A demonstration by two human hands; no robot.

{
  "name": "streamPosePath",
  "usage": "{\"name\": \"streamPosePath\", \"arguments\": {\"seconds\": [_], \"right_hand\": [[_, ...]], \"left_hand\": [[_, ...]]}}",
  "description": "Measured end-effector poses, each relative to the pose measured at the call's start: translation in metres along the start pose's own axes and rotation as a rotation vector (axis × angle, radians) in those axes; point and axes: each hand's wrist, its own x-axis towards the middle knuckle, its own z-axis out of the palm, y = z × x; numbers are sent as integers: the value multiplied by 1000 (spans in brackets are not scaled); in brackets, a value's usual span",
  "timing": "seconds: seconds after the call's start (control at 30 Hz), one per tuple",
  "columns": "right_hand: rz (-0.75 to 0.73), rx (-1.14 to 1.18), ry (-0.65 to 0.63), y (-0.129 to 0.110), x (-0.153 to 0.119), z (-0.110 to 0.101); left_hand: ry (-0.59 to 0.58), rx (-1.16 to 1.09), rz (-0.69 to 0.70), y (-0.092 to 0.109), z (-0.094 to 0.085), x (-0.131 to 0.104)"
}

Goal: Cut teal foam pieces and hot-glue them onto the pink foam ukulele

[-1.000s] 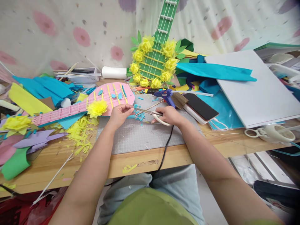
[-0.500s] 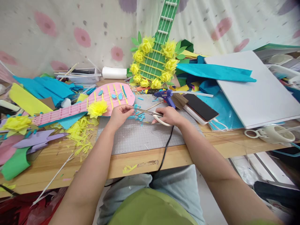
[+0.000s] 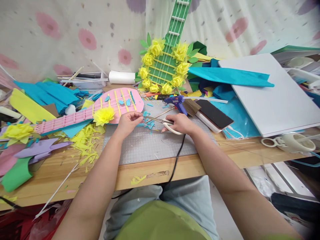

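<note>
My right hand (image 3: 181, 123) grips one pair of scissors (image 3: 163, 120), blades pointing left at one blue scrap (image 3: 145, 114) pinched in my left hand (image 3: 128, 123), near one pink guitar (image 3: 122, 110) bearing three blue leaves (image 3: 121, 102), one green guitar (image 3: 172, 40) farther back.

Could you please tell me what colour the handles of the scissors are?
The scissor handles are off-white, shown best in the head view.

Backdrop: flower-printed white curtain (image 3: 100, 20) | pale wooden table (image 3: 53, 173) | bright light
</note>
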Motion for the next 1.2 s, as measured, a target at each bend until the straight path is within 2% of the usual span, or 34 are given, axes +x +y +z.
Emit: {"name": "streamPosePath", "arguments": {"seconds": [0.67, 1.0, 1.2], "right_hand": [[0, -7, 12, 1, 1, 0], [4, -28, -6, 1, 0, 1], [-3, -24, 1, 1, 0, 2]], "left_hand": [[-9, -26, -26, 6, 1, -3], [14, 12, 18, -3, -1, 1], [-1, 24, 22, 0, 0, 0]]}}
